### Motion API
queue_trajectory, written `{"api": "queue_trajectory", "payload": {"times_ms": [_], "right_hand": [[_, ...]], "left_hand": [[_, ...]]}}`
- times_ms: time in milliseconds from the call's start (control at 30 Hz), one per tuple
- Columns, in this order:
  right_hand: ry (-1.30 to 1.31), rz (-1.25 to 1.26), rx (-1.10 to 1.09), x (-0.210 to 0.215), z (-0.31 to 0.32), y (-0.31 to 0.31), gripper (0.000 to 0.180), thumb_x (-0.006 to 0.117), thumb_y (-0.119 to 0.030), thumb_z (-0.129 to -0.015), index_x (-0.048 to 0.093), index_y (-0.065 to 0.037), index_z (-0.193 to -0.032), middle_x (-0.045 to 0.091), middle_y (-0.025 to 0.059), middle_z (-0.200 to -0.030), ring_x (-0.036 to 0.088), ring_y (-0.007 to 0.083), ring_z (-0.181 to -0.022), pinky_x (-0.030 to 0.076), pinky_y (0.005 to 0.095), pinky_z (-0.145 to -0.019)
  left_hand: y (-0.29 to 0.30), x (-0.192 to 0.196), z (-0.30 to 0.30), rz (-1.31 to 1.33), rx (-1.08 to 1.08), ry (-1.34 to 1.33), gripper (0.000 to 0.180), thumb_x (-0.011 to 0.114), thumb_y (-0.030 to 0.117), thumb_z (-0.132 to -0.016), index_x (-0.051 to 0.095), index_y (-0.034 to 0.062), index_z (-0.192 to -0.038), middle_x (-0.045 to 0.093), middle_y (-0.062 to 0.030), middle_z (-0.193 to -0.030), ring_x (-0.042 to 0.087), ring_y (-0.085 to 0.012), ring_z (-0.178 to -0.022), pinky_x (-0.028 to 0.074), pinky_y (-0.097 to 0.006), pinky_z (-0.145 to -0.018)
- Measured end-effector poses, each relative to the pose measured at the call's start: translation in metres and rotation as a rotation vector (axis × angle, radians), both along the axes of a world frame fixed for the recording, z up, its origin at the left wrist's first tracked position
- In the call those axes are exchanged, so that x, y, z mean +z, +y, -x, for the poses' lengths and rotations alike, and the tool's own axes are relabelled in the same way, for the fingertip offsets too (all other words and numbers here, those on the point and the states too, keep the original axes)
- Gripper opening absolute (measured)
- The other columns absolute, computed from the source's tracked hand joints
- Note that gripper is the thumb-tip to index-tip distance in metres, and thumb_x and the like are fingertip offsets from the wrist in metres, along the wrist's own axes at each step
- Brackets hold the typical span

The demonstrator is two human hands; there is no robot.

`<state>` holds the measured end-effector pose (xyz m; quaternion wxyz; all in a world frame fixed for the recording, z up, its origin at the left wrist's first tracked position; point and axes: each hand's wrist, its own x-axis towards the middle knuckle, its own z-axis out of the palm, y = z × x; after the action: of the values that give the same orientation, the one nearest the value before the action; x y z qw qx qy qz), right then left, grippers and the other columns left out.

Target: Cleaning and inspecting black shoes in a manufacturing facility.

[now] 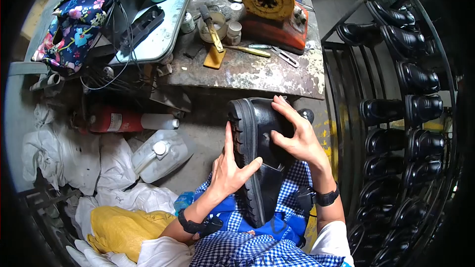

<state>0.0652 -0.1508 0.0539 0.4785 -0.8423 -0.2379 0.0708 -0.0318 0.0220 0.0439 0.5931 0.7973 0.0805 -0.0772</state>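
A black leather shoe lies on its side over my lap, its ridged sole and stitched welt facing left. My left hand grips the sole side, index finger stretched along the tread and thumb on the welt. On the other side, my right hand holds the upper, its fingers over the far end and its thumb pressed on the leather. Part of the shoe's right side is hidden behind that hand. A blue checked apron covers my lap.
Ahead stands a worn workbench with an orange machine, a brush and small jars. Racks of black shoes line the right. A plastic jug, a red fire extinguisher and a yellow sack lie left.
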Motion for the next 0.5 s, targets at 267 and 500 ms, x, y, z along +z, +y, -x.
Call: {"api": "queue_trajectory", "payload": {"times_ms": [267,500], "right_hand": [[-0.008,-0.045,-0.016,-0.004,-0.0005,-0.0012,0.06,0.073,-0.015,-0.062,0.049,0.005,-0.114,0.045,0.0218,-0.124,0.036,0.0313,-0.123,0.03,0.0368,-0.101],[-0.063,0.023,-0.042,-0.0019,0.0007,0.0021,0.065,0.076,-0.021,-0.061,0.049,0.006,-0.113,0.046,0.0222,-0.123,0.039,0.0321,-0.12,0.032,0.0373,-0.1]], "left_hand": [[-0.0005,0.0012,-0.0004,-0.013,-0.009,0.033,0.099,0.065,0.026,-0.071,-0.005,0.0031,-0.137,0.05,-0.0252,-0.115,0.055,-0.0382,-0.099,0.044,-0.04,-0.084],[0.0002,-0.0007,-0.0017,0.008,-0.007,-0.005,0.099,0.065,0.027,-0.071,-0.005,0.0027,-0.136,0.05,-0.0255,-0.116,0.054,-0.0385,-0.099,0.044,-0.04,-0.084]]}}
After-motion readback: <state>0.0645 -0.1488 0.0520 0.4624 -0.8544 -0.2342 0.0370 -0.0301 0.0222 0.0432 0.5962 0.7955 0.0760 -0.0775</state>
